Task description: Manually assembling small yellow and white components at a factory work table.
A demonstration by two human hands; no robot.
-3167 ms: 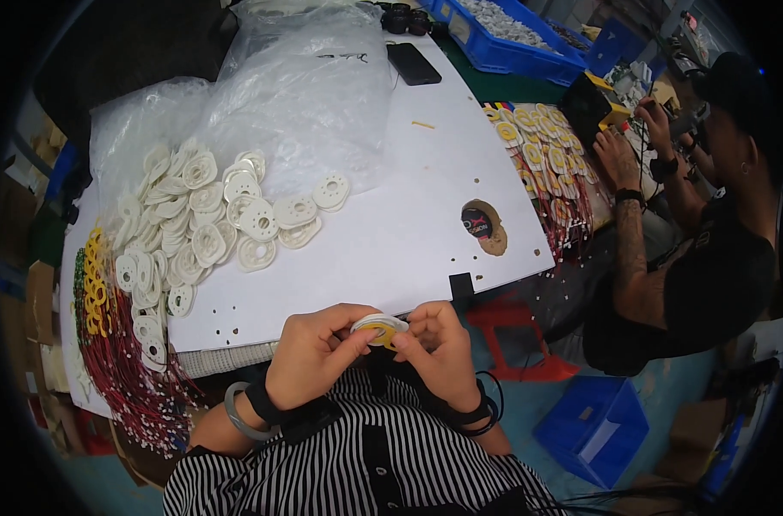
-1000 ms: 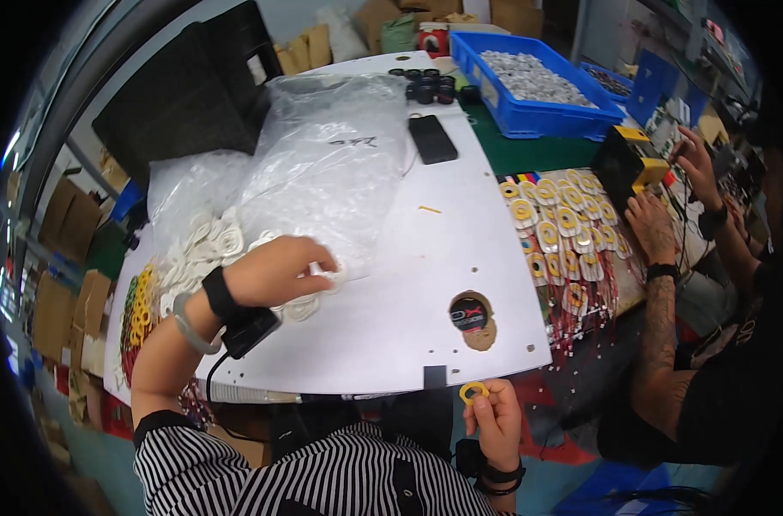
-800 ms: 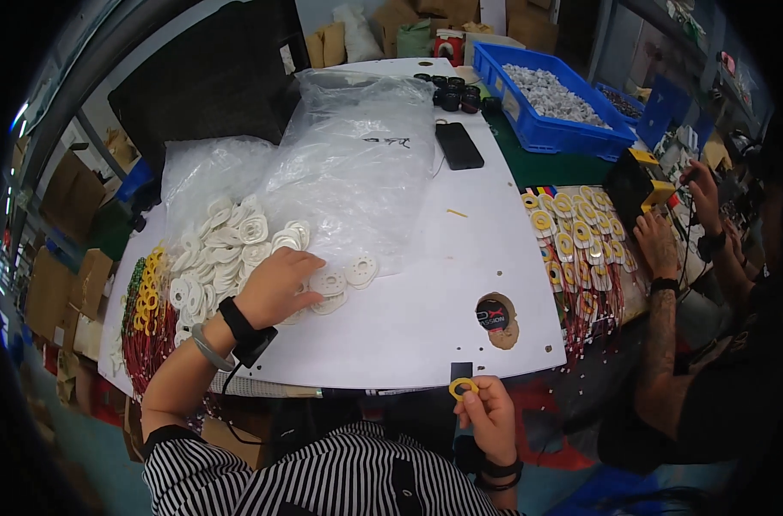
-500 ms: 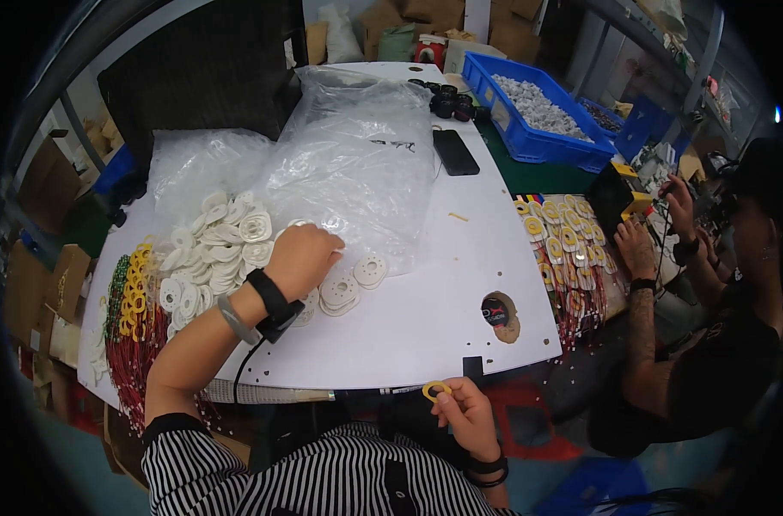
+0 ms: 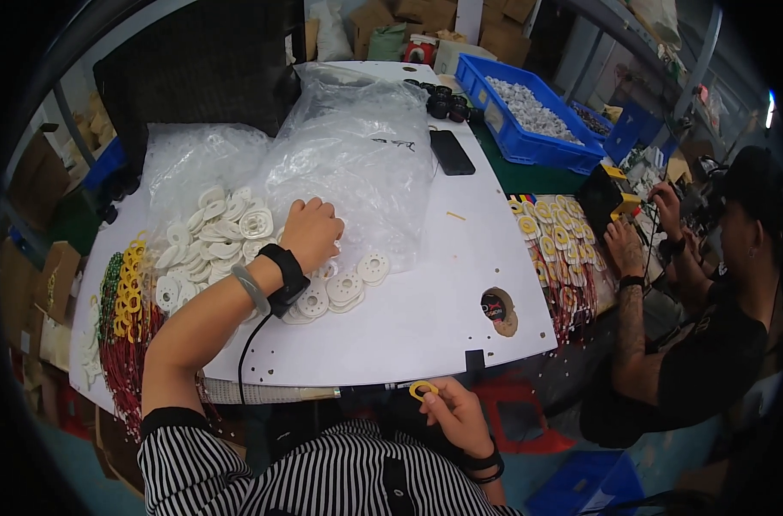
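I have my left hand (image 5: 312, 230) stretched out over the white worktable (image 5: 426, 301), fingers curled down onto the heap of white plastic discs (image 5: 228, 245); whether they have actually pinched one I cannot tell, since the back of the hand hides the fingertips. My right hand (image 5: 453, 414) sits low, off the near edge of the worktable, with thumb and forefinger nipped on a small yellow ring (image 5: 422, 390). Beyond the heap, farther across the worktable, lie crumpled clear plastic bags (image 5: 348, 155), and a black phone (image 5: 452, 152) rests just beside them. A round hole (image 5: 498, 310) opens in the worktable toward its right side, with a small black square tab (image 5: 474, 359) at the near edge just below it. Along the left edge of the worktable hang strings of yellow rings (image 5: 130, 288) and red cord (image 5: 125, 370). At the far right corner stands a blue bin (image 5: 529, 112) of small white parts, and a seated person (image 5: 709, 344) works at the right end.
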